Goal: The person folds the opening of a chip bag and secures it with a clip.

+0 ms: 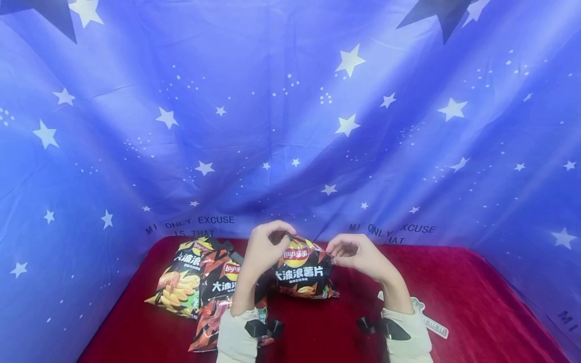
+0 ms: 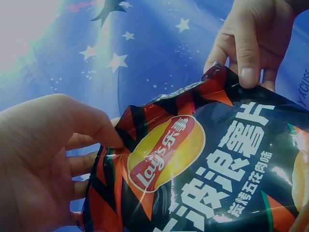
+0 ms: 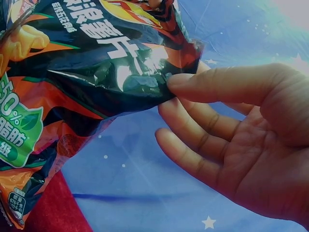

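Observation:
A black and orange Lay's chip bag (image 1: 301, 269) stands upright over the red cloth, held by both hands at its top corners. My left hand (image 1: 268, 244) pinches the top left corner, and its thumb (image 2: 91, 126) presses on the bag's (image 2: 203, 169) edge. My right hand (image 1: 347, 252) pinches the top right corner between thumb and forefinger. In the right wrist view the thumb (image 3: 212, 83) meets the bag (image 3: 96, 63) while the other fingers lie spread below. The right hand (image 2: 251, 38) also shows in the left wrist view, gripping the far corner.
Two more chip bags lie flat at the left of the red table (image 1: 454, 282): a yellow-green one (image 1: 179, 280) and a red-black one (image 1: 218, 297). A small white strip (image 1: 431, 320) lies by my right forearm. A blue star-print cloth (image 1: 290, 126) hangs behind and around.

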Motion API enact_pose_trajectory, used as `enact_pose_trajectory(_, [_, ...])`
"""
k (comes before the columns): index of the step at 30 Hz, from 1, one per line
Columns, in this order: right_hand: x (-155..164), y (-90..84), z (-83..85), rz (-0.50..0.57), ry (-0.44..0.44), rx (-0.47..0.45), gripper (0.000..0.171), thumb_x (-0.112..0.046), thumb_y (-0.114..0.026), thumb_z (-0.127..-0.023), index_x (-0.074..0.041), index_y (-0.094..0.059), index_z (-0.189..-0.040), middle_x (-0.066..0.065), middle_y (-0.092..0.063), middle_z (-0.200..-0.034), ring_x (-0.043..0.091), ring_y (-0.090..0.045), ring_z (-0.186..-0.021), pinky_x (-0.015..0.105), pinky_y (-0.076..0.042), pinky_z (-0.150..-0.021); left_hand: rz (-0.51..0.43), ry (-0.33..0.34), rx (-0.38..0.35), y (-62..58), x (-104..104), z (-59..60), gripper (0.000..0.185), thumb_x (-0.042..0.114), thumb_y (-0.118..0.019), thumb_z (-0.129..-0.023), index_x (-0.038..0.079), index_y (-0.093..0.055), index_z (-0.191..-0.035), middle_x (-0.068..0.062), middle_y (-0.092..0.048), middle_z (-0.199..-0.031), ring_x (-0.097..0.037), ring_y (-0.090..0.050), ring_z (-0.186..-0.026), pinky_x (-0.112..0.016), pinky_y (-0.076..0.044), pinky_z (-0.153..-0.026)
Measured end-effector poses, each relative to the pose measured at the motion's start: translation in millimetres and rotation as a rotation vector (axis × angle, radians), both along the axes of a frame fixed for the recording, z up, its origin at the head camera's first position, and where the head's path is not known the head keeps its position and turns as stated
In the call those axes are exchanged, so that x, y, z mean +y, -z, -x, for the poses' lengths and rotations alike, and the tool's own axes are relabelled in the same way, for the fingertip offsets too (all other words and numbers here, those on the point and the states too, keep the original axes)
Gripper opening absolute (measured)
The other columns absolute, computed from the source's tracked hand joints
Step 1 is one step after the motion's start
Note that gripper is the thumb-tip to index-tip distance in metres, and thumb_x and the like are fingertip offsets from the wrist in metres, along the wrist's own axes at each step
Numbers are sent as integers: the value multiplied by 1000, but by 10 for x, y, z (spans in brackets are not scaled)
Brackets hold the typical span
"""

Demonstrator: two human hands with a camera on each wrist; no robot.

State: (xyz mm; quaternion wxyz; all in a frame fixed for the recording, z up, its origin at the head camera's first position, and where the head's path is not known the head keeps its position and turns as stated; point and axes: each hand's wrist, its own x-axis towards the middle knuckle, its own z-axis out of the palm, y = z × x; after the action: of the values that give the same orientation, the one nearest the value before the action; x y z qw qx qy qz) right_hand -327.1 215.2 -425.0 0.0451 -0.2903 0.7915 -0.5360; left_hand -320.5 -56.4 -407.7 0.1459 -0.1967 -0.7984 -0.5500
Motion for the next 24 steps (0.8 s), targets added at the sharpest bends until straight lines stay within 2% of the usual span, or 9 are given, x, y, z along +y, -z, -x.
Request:
enact_pose_trajectory(6, [-8, 3, -9, 7, 16, -3, 22, 9, -70, -83, -1, -72, -103, 16, -72, -89, 16, -69, -81, 30, -60, -75, -9, 20, 13, -2, -10, 13, 25, -6, -66, -84, 13, -78, -94, 0, -78, -96, -14, -68, -89, -26, -55, -83])
enact_pose_trajectory(10, [-9, -6, -16, 22, 22, -2, 21, 8, -71, -84, -2, -74, -103, 16, -73, -88, 16, -69, -80, 33, -61, -73, -26, 12, 33, -5, -10, 18, 26, -7, -66, -83, 16, -78, -91, 0, -78, -93, -14, -68, -85, -25, -56, -80])
enact_pose_trajectory(14, [-11, -13, -19, 32, 17, -12, 21, 7, -71, -84, -2, -75, -103, 16, -74, -88, 16, -71, -80, 34, -62, -73, -31, 14, 39, -8, -10, 17, 24, -7, -67, -83, 13, -78, -90, -1, -78, -91, -14, -68, -83, -24, -56, -79])
enact_pose_trajectory(18, [-9, -1, -15, 32, 14, -9, 21, 7, -71, -84, -1, -76, -102, 16, -75, -89, 16, -71, -79, 35, -62, -73, -20, 15, 27, -2, -8, 19, 21, -6, -67, -84, 10, -78, -91, -1, -77, -92, -14, -67, -83, -24, -55, -78])
enact_pose_trajectory(24, [-9, 8, -10, 25, 20, -3, 21, 8, -71, -84, -2, -76, -102, 16, -74, -88, 14, -70, -79, 34, -62, -72, -6, -6, -3, 17, -3, 31, 21, -3, -67, -86, 13, -78, -93, 2, -77, -94, -12, -66, -83, -25, -54, -78])
